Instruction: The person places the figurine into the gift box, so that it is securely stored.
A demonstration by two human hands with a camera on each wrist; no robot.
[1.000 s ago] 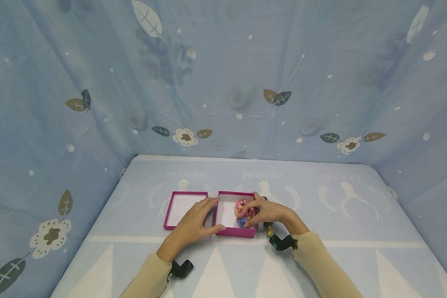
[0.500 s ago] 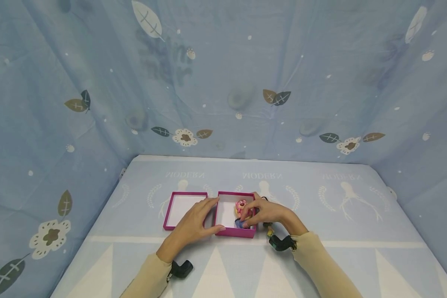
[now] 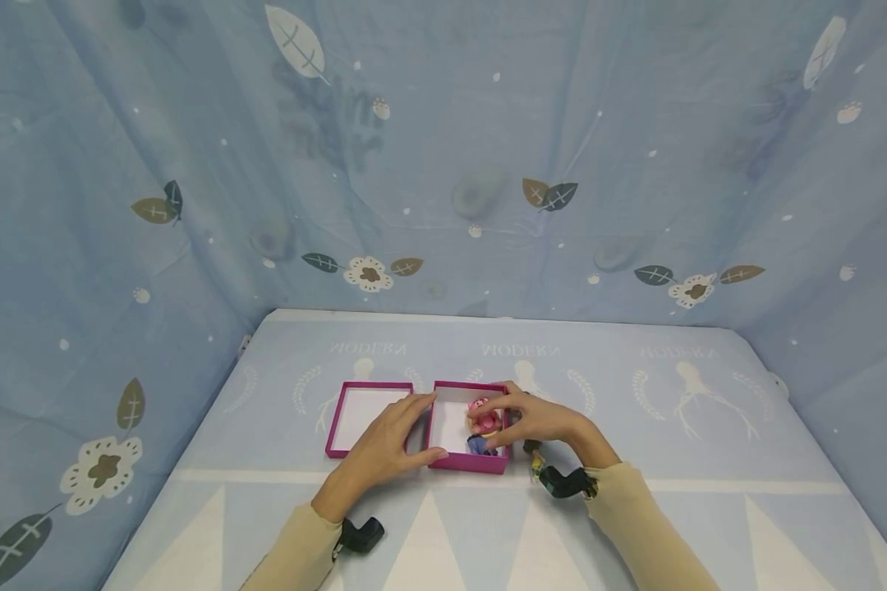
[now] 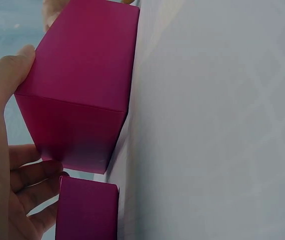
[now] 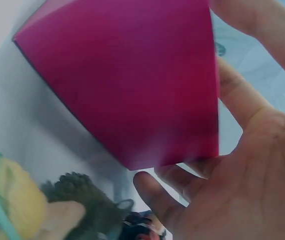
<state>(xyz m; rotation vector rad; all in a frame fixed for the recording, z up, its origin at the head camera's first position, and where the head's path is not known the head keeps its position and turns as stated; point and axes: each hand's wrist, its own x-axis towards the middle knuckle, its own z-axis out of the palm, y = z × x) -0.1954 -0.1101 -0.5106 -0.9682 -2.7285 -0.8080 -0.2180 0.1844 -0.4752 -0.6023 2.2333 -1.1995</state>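
A magenta box (image 3: 467,464) with a white inside stands open on the table. My left hand (image 3: 386,437) holds its left side, thumb at the front corner and fingertips at the far left; the left wrist view shows this thumb (image 4: 16,67) on the rim. Inside the box, at its right, lie a pink bear figurine (image 3: 487,423) and a blue figurine (image 3: 478,444). My right hand (image 3: 543,417) reaches over the right wall, index finger over the bear, thumb beside the blue figurine, the two spread apart. Its other fingers lie outside along the wall in the right wrist view.
A shallow magenta lid (image 3: 378,384), white inside up, lies left of the box. Right of the box are more figurines: a yellow and green one (image 5: 20,197), a dark-haired one (image 5: 85,205) and a black and red one (image 5: 145,224). A leaf-patterned curtain (image 3: 443,148) hangs behind the table.
My right thumb and index finger have spread apart after closing together over the blue figurine. More of the blue figurine shows now. The left hand, box and lid have stayed in place.
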